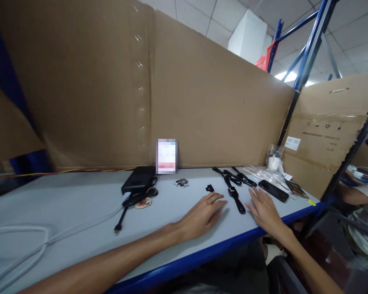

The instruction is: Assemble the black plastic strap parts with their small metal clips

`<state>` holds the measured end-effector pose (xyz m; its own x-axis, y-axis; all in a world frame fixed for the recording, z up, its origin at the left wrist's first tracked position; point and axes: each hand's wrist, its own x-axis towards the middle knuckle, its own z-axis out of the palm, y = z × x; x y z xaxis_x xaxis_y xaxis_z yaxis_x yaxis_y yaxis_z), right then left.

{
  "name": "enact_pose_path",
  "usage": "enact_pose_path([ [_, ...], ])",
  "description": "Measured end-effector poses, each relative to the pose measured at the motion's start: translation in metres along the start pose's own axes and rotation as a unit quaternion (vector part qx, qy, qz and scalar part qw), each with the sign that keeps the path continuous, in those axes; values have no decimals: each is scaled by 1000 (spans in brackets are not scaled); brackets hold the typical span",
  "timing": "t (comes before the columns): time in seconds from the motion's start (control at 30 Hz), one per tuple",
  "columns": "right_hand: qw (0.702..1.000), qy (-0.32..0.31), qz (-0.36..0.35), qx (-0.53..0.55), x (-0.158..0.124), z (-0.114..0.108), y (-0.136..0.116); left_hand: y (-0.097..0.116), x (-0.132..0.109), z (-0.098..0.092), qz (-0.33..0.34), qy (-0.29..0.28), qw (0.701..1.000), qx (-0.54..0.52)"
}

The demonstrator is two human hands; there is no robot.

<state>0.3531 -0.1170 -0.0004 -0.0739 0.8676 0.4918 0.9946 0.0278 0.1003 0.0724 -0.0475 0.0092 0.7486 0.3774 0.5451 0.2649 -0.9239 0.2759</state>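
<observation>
My left hand (pixel 202 216) rests over the pale tabletop with its fingers apart and nothing in it. Just beyond its fingertips lies a small black part (pixel 209 188). My right hand (pixel 264 210) is spread near the table's front edge, also holding nothing. Between the two hands is a black strap-like piece (pixel 234 195) with a square middle. More black straps (pixel 245 178) lie behind it. A black phone (pixel 273 190) is on the table just beyond my right hand. Small metallic pieces (pixel 181 183) sit farther back, left of the straps.
A black box-like device (pixel 138 179) with a white cable (pixel 88 223) stands at the left. A blurred upright card or screen (pixel 167 156) leans at the cardboard wall (pixel 208 102). Plastic bags (pixel 263 175) and a white container (pixel 274 162) are at the right. Another person (pixel 360 208) is far right.
</observation>
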Motion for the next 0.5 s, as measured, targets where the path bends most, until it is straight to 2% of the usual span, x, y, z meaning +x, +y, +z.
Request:
enact_pose_path([
  [0.13,999,-40,16,-13,30,6,28,3,1,-1,14,-15,1000,0],
  [0.3,993,-118,6,7,53,7,26,5,1,-2,21,-14,1000,-4],
  [0.37,994,-106,4,8,50,4,20,6,2,-3,19,-22,1000,2],
  [0.5,998,-30,41,-34,37,-1,12,6,2,-4,20,-31,999,12],
])
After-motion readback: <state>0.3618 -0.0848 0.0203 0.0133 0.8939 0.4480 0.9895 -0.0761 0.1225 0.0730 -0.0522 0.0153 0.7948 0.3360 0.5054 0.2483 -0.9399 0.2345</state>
